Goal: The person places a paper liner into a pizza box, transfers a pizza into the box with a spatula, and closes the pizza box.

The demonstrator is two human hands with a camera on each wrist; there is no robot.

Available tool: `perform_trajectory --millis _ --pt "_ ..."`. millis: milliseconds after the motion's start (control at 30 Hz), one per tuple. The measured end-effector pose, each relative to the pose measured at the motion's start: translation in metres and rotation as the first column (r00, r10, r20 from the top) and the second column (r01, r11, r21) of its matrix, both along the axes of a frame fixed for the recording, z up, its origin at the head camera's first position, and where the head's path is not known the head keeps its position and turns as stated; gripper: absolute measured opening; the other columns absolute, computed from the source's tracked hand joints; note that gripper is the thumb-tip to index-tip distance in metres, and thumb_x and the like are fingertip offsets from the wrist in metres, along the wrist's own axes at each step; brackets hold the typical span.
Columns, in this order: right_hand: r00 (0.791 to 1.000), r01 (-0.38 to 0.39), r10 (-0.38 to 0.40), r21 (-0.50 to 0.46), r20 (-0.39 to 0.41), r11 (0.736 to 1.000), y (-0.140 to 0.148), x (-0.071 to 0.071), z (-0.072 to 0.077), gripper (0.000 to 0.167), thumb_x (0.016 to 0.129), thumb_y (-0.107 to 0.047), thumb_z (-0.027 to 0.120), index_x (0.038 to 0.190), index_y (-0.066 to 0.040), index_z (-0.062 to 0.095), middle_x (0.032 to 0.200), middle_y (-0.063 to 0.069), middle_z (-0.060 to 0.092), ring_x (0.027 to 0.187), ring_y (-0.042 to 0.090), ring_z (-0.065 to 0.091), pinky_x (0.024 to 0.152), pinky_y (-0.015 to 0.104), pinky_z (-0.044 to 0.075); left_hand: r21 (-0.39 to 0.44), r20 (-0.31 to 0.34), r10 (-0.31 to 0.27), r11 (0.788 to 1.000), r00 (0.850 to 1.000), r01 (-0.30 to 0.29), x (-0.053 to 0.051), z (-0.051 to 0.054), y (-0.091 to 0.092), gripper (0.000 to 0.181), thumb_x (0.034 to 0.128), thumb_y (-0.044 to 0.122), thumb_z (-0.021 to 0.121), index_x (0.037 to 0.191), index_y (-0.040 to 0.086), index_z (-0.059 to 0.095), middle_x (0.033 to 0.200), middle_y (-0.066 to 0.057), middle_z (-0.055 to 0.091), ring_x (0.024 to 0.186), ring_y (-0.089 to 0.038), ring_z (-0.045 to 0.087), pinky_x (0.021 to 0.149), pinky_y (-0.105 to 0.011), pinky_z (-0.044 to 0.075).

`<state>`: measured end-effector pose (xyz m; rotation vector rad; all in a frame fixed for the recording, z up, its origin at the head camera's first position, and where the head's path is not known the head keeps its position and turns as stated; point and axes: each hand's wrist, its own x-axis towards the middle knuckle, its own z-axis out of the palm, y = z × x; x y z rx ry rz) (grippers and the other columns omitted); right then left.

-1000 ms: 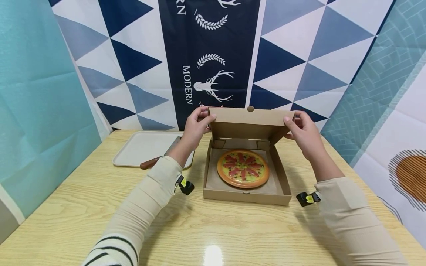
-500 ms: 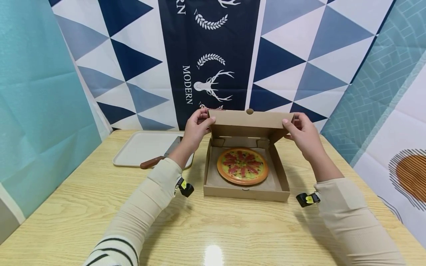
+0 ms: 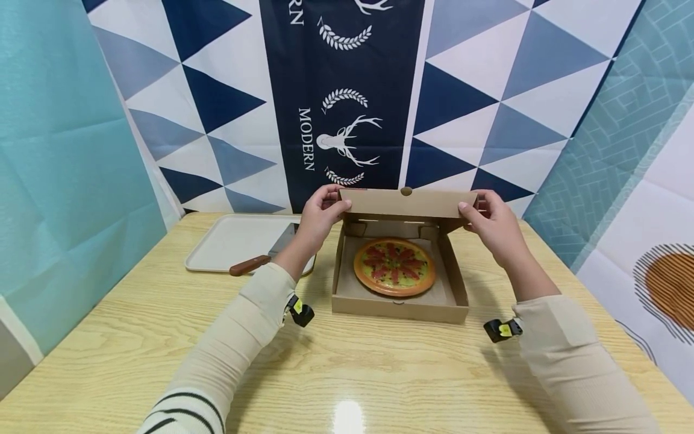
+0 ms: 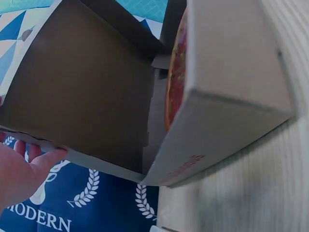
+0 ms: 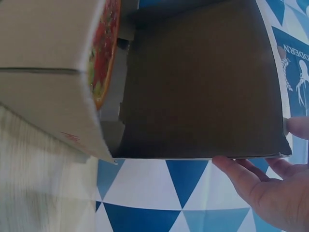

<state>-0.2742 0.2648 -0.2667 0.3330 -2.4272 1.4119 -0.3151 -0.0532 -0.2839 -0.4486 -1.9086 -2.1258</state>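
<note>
A brown cardboard pizza box (image 3: 401, 310) stands on the table with its lid (image 3: 403, 203) raised and leaning forward over the back. Inside the box lies a round toy pizza (image 3: 394, 267) with an orange crust and red strips on top. My left hand (image 3: 321, 217) grips the lid's front left corner, thumb on the front flap. At the opposite corner my right hand (image 3: 494, 226) pinches the lid the same way. Both wrist views show the lid's dark inner face, with the left fingers (image 4: 48, 159) and right fingers (image 5: 236, 174) at its side edges.
Left of the box lies a cream tray (image 3: 217, 241) near the table's back edge. A pizza server with a brown wooden handle (image 3: 249, 265) rests across the tray's edge, partly behind my left forearm. A patterned cloth (image 3: 347, 90) hangs behind the table.
Both hands have lowered the lid a little, tipping it further over the box. The box has shifted slightly away from me with the pizza in it.
</note>
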Motion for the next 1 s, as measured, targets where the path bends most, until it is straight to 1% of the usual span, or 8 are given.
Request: perform_trajectory --millis 100,233,333,533,767,867,933,1000 --pt "1.0 -0.013 0.013 0.004 0.014 1.0 0.001 0.0 -0.003 0.055 0.102 -0.033 0.049 0.141 0.003 0.035 0.132 0.024 0.044 0.111 0.02 0.051 0.085 0.021 0.051 -0.029 -0.003 0.016 0.999 1.0 -0.016 -0.001 -0.005 -0.001 0.033 0.0884 0.001 0.066 0.12 -0.001 0.058 0.103 -0.003 0.049 0.096 -0.013 0.051 0.094 -0.041 0.048" --pt "0.999 -0.029 0.028 0.004 0.028 1.0 0.002 -0.001 -0.008 0.056 0.102 -0.032 0.051 0.142 0.003 0.035 0.133 0.026 0.043 0.112 0.022 0.05 0.078 0.012 0.048 -0.065 -0.014 0.043 0.997 0.999 -0.044 0.0 -0.011 -0.003 0.031 0.0872 0.002 0.067 0.118 -0.001 0.06 0.104 -0.002 0.049 0.098 -0.013 0.049 0.084 -0.027 0.046" --pt "0.999 -0.03 0.03 0.007 0.03 1.0 0.002 -0.001 -0.01 0.056 0.101 -0.032 0.052 0.142 0.003 0.036 0.132 0.027 0.043 0.113 0.024 0.049 0.076 0.009 0.047 -0.064 -0.018 0.044 0.997 0.999 -0.045 0.0 -0.013 -0.004 0.031 0.0869 0.002 0.066 0.117 -0.001 0.06 0.104 -0.002 0.05 0.098 -0.013 0.049 0.08 -0.022 0.045" --pt "0.999 -0.025 0.024 0.025 0.041 0.999 0.002 0.0 -0.01 0.057 0.101 -0.033 0.052 0.142 0.003 0.036 0.133 0.028 0.044 0.116 0.03 0.048 0.078 0.012 0.049 -0.046 -0.016 0.035 0.998 0.999 -0.036 0.001 -0.013 -0.004 0.031 0.0867 0.0 0.066 0.117 -0.002 0.06 0.103 -0.001 0.05 0.097 -0.012 0.048 0.078 -0.02 0.046" --pt "0.997 -0.031 0.028 0.033 0.069 0.999 0.004 0.001 -0.01 0.057 0.101 -0.032 0.053 0.143 0.003 0.035 0.134 0.029 0.043 0.12 0.036 0.047 0.075 0.009 0.047 -0.061 -0.015 0.031 0.998 0.999 -0.032 0.002 -0.014 -0.006 0.032 0.0868 0.001 0.066 0.118 -0.002 0.06 0.106 -0.001 0.05 0.098 -0.013 0.048 0.082 -0.022 0.045" --pt "0.997 -0.032 0.028 0.045 0.076 0.998 0.004 0.002 -0.009 0.058 0.101 -0.033 0.053 0.143 0.003 0.036 0.135 0.029 0.043 0.121 0.037 0.048 0.079 0.014 0.05 -0.07 -0.008 0.025 0.997 1.0 -0.026 0.003 -0.014 -0.007 0.034 0.087 0.001 0.066 0.12 -0.001 0.06 0.109 -0.001 0.051 0.099 -0.014 0.048 0.084 -0.024 0.044" --pt "0.997 -0.029 0.025 0.056 0.078 0.998 0.004 0.004 -0.008 0.059 0.1 -0.035 0.053 0.143 0.003 0.036 0.136 0.029 0.043 0.122 0.039 0.048 0.085 0.021 0.051 -0.072 -0.005 0.023 0.997 1.0 -0.023 0.004 -0.014 -0.007 0.034 0.087 0.002 0.066 0.121 -0.001 0.06 0.109 -0.001 0.051 0.1 -0.015 0.048 0.085 -0.025 0.045" --pt "0.997 -0.023 0.018 0.072 0.078 0.997 0.004 0.005 -0.007 0.061 0.1 -0.038 0.052 0.143 0.002 0.036 0.137 0.029 0.043 0.123 0.039 0.048 0.087 0.025 0.051 -0.074 -0.004 0.018 0.997 1.0 -0.018 0.005 -0.013 -0.008 0.036 0.0872 0.002 0.066 0.122 -0.002 0.06 0.11 -0.002 0.051 0.101 -0.015 0.048 0.085 -0.025 0.045"
